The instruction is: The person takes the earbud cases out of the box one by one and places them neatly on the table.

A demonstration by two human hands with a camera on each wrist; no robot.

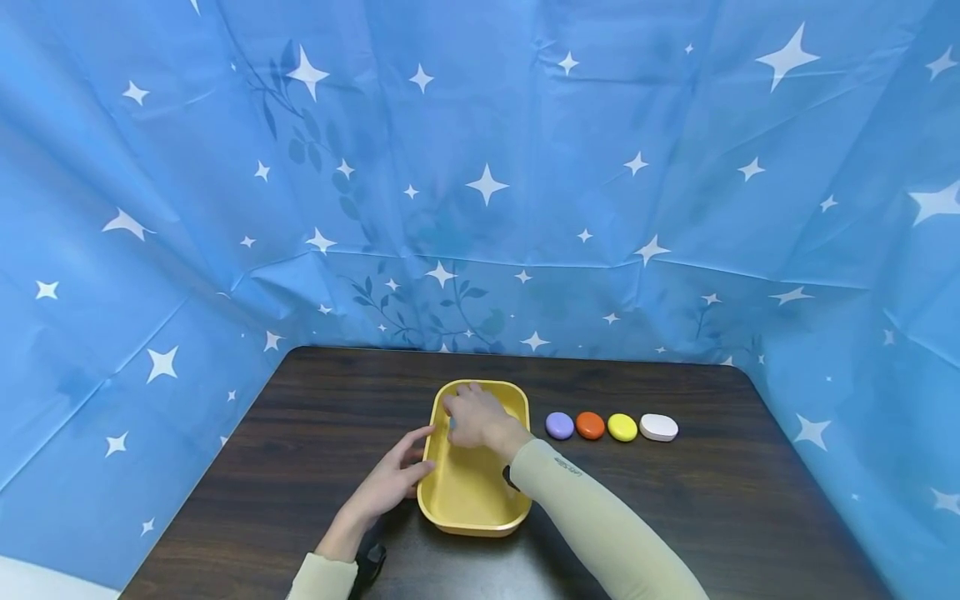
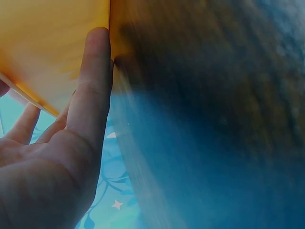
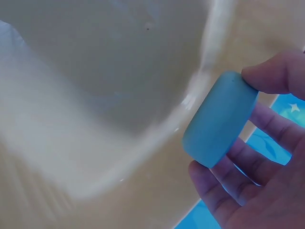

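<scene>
A yellow rectangular tray (image 1: 471,504) with rounded corners and raised walls stands on the dark wooden table. Inside it, near the far left corner, my right hand (image 1: 480,419) pinches a light blue bar of soap (image 3: 220,119) between thumb and fingers, tilted beside the tray wall. My left hand (image 1: 392,477) is at the tray's left side. Its fingers are fairly straight and their tips touch the outer wall, as the left wrist view shows with the nearest finger (image 2: 90,81) against the yellow side.
Right of the tray, a row holds a purple soap (image 1: 559,426), an orange soap (image 1: 590,426), a yellow soap (image 1: 622,427) and a white oval soap (image 1: 658,427). A blue star-patterned curtain (image 1: 487,225) hangs behind and beside the table (image 1: 315,417).
</scene>
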